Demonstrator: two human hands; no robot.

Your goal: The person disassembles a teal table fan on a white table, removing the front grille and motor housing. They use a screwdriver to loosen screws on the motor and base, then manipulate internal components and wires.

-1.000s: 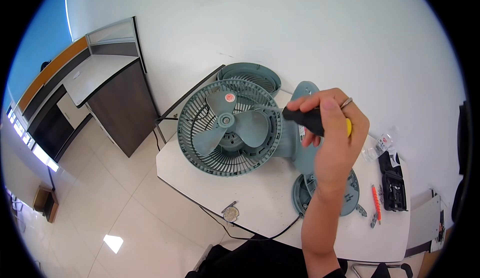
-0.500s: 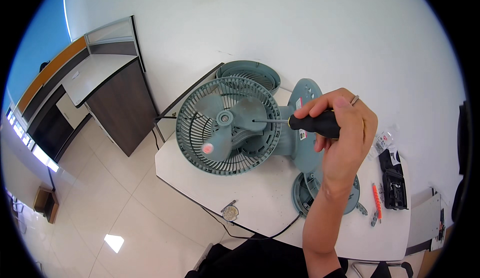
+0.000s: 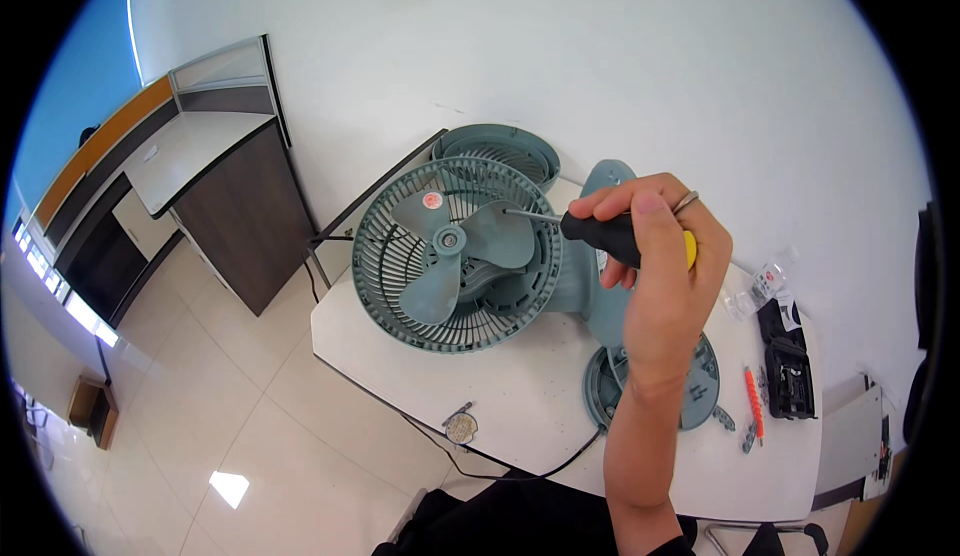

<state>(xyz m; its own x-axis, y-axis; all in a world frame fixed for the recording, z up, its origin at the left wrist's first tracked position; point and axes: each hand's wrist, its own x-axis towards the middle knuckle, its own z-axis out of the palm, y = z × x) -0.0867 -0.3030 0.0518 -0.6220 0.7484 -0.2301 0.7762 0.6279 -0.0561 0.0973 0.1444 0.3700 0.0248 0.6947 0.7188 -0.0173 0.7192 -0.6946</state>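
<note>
One hand (image 3: 672,261), the right, is closed around a black-and-yellow screwdriver (image 3: 612,239); its tip touches or hovers over a blade (image 3: 500,238), hard to tell which, of the grey-green fan (image 3: 449,254) on the white surface (image 3: 535,401).

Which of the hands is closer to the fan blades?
Right, as far as the picture shows. The right hand is to the right of the fan blades, holding a screwdriver toward them. The left hand is out of view.
</note>
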